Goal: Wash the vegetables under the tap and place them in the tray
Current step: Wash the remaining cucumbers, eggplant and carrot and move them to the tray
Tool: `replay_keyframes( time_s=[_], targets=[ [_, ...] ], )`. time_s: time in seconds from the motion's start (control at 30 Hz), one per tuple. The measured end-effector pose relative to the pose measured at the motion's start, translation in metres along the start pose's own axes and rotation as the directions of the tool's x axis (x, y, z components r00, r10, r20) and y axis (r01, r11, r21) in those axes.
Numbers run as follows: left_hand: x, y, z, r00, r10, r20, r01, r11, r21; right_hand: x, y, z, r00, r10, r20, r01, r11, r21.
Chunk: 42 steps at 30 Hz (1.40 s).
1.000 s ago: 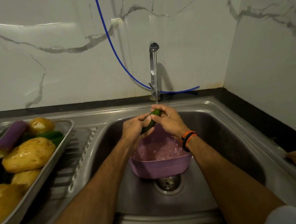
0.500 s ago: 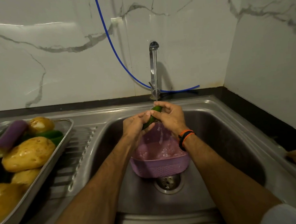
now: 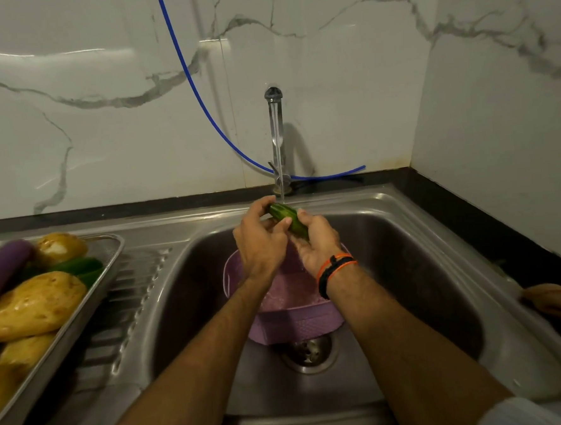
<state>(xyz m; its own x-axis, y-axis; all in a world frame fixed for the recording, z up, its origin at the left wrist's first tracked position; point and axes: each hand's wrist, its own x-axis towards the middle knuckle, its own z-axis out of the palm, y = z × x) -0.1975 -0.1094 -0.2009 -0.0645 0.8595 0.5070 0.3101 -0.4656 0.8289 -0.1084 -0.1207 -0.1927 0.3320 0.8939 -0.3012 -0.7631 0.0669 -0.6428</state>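
Cucumber (image 3: 285, 219) now tilted the other way, far end up-left under the tap (image 3: 276, 137) stream, gripped between left hand (image 3: 258, 243) and right hand (image 3: 317, 246), above the purple basket (image 3: 295, 323); tray (image 3: 90, 289) well left.

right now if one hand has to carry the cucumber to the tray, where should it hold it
Likely round the middle of the cucumber, with the left hand coming from the left, the tray side. It is short, slim and wet, lying slanted, so curling fingers across its width should hold better than pinching an end.
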Motion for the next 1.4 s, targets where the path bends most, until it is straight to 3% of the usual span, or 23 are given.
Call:
replay_keyframes(
  time_s=[0.17,0.33,0.4,0.47,0.57,0.6,0.7,0.8,0.87,1.0,1.1,1.23,1.4],
  targets=[
    [0.009,0.001,0.005,0.978,0.072,0.198,-0.098,0.987,0.125,0.006,0.007,-0.003,0.997,0.055,0.053,-0.056,0.998,0.01],
    [0.029,0.016,0.004,0.876,0.002,0.482,-0.111,0.974,0.198,0.014,0.008,-0.004,0.997,0.066,0.039,-0.069,0.994,0.088],
    [0.026,0.016,0.004,0.871,0.042,0.489,-0.205,0.936,0.286,0.015,0.008,-0.004,0.997,0.069,0.031,-0.072,0.994,0.081],
    [0.016,0.01,0.006,0.914,0.119,0.387,-0.255,0.912,0.32,0.012,0.01,0.0,0.996,0.079,0.047,-0.083,0.993,0.08],
    [0.004,0.005,0.006,0.972,0.135,0.194,-0.172,0.967,0.186,0.006,0.015,0.004,0.993,0.1,0.065,-0.106,0.988,0.109],
    [0.003,0.006,0.005,0.97,0.151,0.192,-0.188,0.963,0.194,0.004,0.017,0.005,0.993,0.104,0.059,-0.11,0.988,0.107],
    [0.014,0.005,0.002,0.911,0.168,0.376,-0.306,0.887,0.345,0.005,0.016,0.006,0.996,0.084,0.008,-0.084,0.995,0.045],
    [0.032,0.016,-0.006,0.86,0.006,0.511,-0.211,0.915,0.345,0.006,0.013,0.005,0.998,0.064,0.003,-0.064,0.997,0.038],
    [0.04,0.018,-0.01,0.854,-0.069,0.515,-0.105,0.948,0.301,0.003,0.01,0.004,0.998,0.051,0.021,-0.052,0.997,0.062],
    [0.03,0.019,-0.013,0.94,-0.14,0.312,0.116,0.989,0.094,-0.006,0.002,0.007,0.999,-0.011,0.037,0.008,0.998,0.056],
    [0.022,0.01,-0.012,0.945,-0.267,0.188,0.277,0.961,-0.025,-0.007,-0.003,0.008,0.999,-0.027,0.046,0.025,0.998,0.052],
    [0.021,-0.008,-0.01,0.877,-0.446,0.181,0.48,0.838,-0.259,-0.005,-0.006,0.004,0.999,-0.001,0.034,-0.001,0.998,0.07],
    [0.02,-0.015,0.004,0.763,-0.539,0.358,0.637,0.533,-0.557,-0.003,-0.017,-0.004,1.0,0.021,0.012,-0.022,0.996,0.091]
  ],
)
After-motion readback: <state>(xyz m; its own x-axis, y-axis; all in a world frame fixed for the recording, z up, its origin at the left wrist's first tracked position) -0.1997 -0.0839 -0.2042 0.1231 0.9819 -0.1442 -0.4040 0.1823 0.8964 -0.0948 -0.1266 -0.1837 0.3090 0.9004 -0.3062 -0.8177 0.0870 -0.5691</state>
